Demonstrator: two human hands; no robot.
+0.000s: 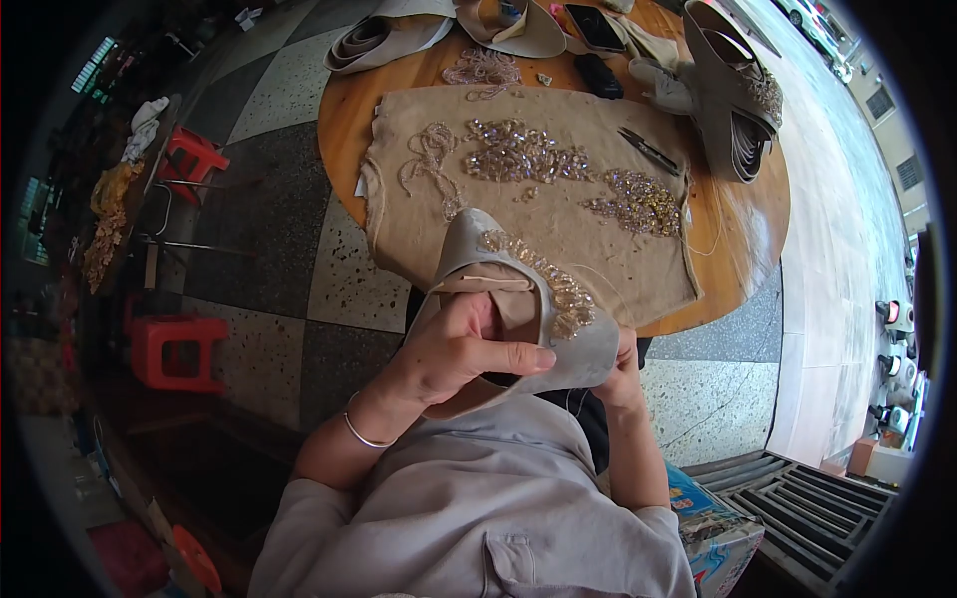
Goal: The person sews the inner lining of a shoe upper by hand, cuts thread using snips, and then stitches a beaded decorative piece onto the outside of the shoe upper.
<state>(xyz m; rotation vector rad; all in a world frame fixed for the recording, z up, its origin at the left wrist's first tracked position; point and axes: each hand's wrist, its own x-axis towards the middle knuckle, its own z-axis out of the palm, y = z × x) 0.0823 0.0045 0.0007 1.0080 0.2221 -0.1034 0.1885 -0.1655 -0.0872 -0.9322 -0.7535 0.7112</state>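
Note:
A silvery-grey shoe upper (588, 354) with a beige lining is held up in front of my lap. Clear and gold beads (558, 284) form a band along its opening. My left hand (464, 354) grips it, thumb on the outer face and fingers inside the opening. At its right edge is my right hand (623, 364), fingers pinched together and partly hidden behind the piece; what they hold is not visible. A thin pale thread (598, 274) loops from the beaded band toward the right hand.
A beige cloth (538, 244) covers part of the round wooden table (344, 145). On it lie loose faceted beads (528, 154), smaller beads (643, 204), strung beads (434, 169) and black-handled snips (648, 149). Stacked uppers (733, 100) and a phone (595, 27) sit around. Red stools (179, 351) stand left.

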